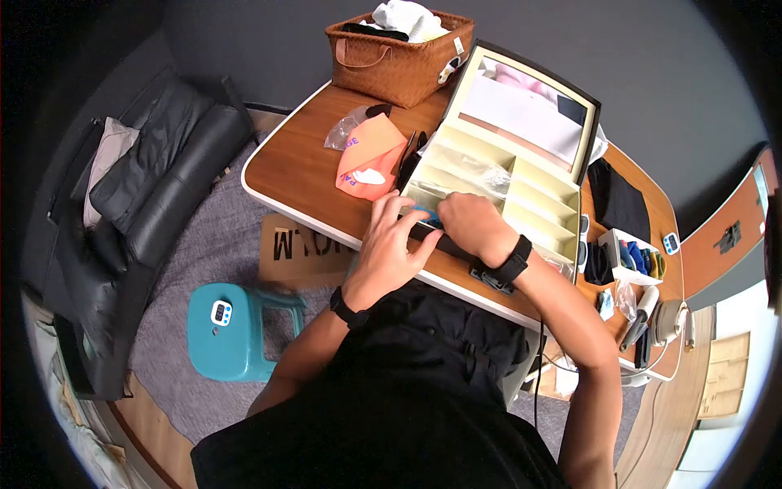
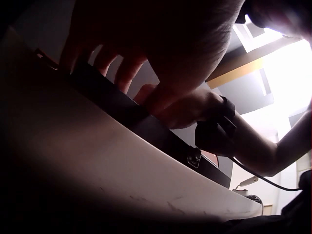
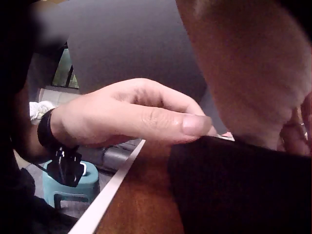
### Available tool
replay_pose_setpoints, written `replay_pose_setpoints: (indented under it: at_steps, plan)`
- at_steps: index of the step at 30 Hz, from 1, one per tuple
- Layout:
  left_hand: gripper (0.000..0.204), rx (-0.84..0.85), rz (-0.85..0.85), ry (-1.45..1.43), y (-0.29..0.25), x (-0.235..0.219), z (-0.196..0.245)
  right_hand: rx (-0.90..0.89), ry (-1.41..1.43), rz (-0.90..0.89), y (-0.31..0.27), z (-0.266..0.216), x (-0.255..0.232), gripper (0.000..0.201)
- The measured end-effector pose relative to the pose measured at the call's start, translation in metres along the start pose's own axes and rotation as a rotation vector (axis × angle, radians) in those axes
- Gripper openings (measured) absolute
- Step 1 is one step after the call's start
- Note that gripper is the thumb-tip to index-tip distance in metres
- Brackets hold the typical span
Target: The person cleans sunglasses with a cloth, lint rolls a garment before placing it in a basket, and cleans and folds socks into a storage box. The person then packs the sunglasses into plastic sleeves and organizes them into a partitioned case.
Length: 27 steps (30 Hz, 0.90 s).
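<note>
A black case with cream compartments [image 1: 538, 196] lies on the table with its lid raised. My left hand [image 1: 389, 244] rests at its near left corner, fingers spread over the rim and thumb along the front edge. Inside that corner compartment a bit of something blue [image 1: 427, 215] shows between the hands. My right hand [image 1: 476, 228] reaches into the same compartment with bent fingers; its fingertips are hidden, so any hold is unclear. In the right wrist view the left hand [image 3: 141, 114] has its thumb on the dark case edge [image 3: 243, 165]. Clear plastic packaging [image 1: 489, 175] lies in the compartments.
Behind stands a wicker basket [image 1: 399, 65] of cloths. An orange wrap [image 1: 373, 159] lies left of the case. To the right are a white box [image 1: 631, 257] with colourful rolled items, black cloth [image 1: 619, 196] and a corded device [image 1: 669, 320]. A teal stool [image 1: 224, 346] stands below left.
</note>
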<state>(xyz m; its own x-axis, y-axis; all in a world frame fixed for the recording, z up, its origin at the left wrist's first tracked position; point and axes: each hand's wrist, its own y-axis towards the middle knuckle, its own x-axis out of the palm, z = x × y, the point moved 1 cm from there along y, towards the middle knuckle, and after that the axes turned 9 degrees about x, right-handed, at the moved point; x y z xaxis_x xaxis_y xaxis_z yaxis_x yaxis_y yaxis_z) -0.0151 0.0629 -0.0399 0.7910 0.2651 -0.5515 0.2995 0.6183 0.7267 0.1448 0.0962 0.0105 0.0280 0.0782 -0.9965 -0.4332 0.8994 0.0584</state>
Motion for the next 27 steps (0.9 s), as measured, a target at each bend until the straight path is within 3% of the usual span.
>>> replay_pose_setpoints:
  at_steps: [3,5,6,9,11,13,15,17,19,20,22,23,25,26,27]
  plan:
    - [0.025,-0.06,0.104,-0.164,0.012,-0.012,-0.012,0.053,-0.012,-0.099,0.004,0.0,-0.003,0.014]
    - [0.022,-0.056,0.098,-0.13,0.022,-0.028,-0.048,0.039,0.104,-0.24,0.001,0.016,-0.003,0.022]
    - [0.019,-0.043,0.113,-0.157,0.032,-0.045,-0.059,-0.026,0.213,-0.169,-0.003,0.028,0.001,0.028]
    - [0.018,-0.383,0.052,-0.573,0.044,-0.074,-0.125,-0.033,0.379,-0.09,-0.019,0.028,-0.027,0.026]
    - [0.028,-0.638,-0.001,-0.539,0.053,-0.092,-0.148,-0.015,0.359,-0.04,-0.029,0.034,-0.031,0.025]
    - [0.039,-0.672,-0.095,-0.31,0.051,-0.096,-0.177,-0.003,0.334,0.008,-0.037,0.039,-0.039,0.024]
    - [0.055,-0.398,-0.113,0.058,0.041,-0.086,-0.229,0.063,0.397,-0.114,-0.045,0.041,-0.05,0.027]
    - [0.074,-0.352,-0.168,0.142,0.049,-0.079,-0.24,0.063,0.39,-0.114,-0.053,0.046,-0.049,0.026]
    - [0.072,-0.212,-0.214,0.213,0.061,-0.071,-0.234,-0.009,0.416,-0.021,-0.061,0.051,-0.044,0.023]
    - [0.072,-0.21,-0.217,0.212,0.067,-0.065,-0.234,0.01,0.424,-0.066,-0.065,0.053,-0.044,0.024]
    - [0.062,-0.224,-0.453,0.424,0.078,-0.05,-0.234,0.018,0.436,-0.056,-0.07,0.057,-0.044,0.024]
    - [0.062,-0.219,-0.457,0.426,0.082,-0.046,-0.234,0.02,0.444,-0.046,-0.073,0.058,-0.045,0.024]
    - [0.056,-0.386,-0.659,0.407,0.092,-0.042,-0.226,0.043,0.458,-0.063,-0.077,0.062,-0.047,0.025]
    - [0.045,-0.294,-0.51,0.524,0.088,-0.039,-0.216,0.064,0.471,-0.082,-0.078,0.064,-0.048,0.025]
    - [0.045,-0.291,-0.511,0.53,0.091,-0.036,-0.211,0.064,0.475,-0.077,-0.08,0.065,-0.048,0.025]
